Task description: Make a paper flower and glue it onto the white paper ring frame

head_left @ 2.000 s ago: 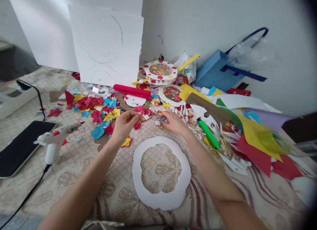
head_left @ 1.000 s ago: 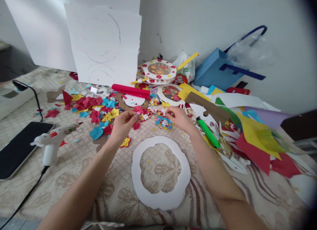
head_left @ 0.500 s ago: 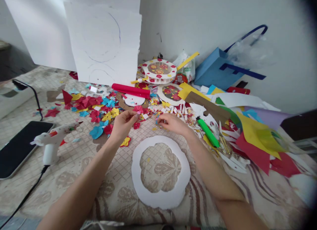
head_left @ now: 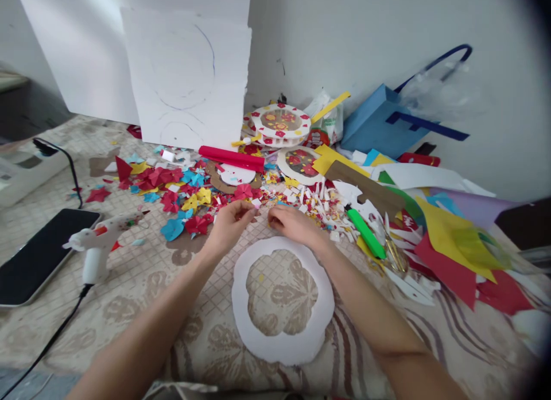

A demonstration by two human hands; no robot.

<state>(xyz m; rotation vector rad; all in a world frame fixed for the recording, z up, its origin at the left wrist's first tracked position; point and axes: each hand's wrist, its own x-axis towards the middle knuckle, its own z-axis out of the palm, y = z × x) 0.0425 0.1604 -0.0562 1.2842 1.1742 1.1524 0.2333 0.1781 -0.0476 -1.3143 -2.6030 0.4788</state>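
My left hand [head_left: 232, 223] is closed, thumb against fingers, just beyond the upper left edge of a white scalloped paper ring [head_left: 245, 331]. A tiny pale pink bit shows by its fingertips; whether they hold it I cannot make out. Opposite it, my right hand [head_left: 295, 223] has its fingers curled together above the ring's far edge. What is in them, if anything, is hidden. A red paper flower [head_left: 243, 191] lies behind my left fingers. The ring lies flat on the patterned cloth [head_left: 206, 314] between my forearms.
Left stand a glue gun [head_left: 101, 245] and a black phone [head_left: 47, 256]. Colourful paper flowers [head_left: 172, 199] and scraps heap up behind my hands. A green cutter [head_left: 365, 233], scissors [head_left: 394, 248] and coloured sheets [head_left: 451, 262] lie right. Decorated round pieces [head_left: 282, 124] and white boards [head_left: 185, 78] stand behind.
My left hand has come nearer and slightly right, now covering the yellow-and-red flower and small red piece seen earlier. My right hand has drawn slightly nearer. The view has shifted a little.
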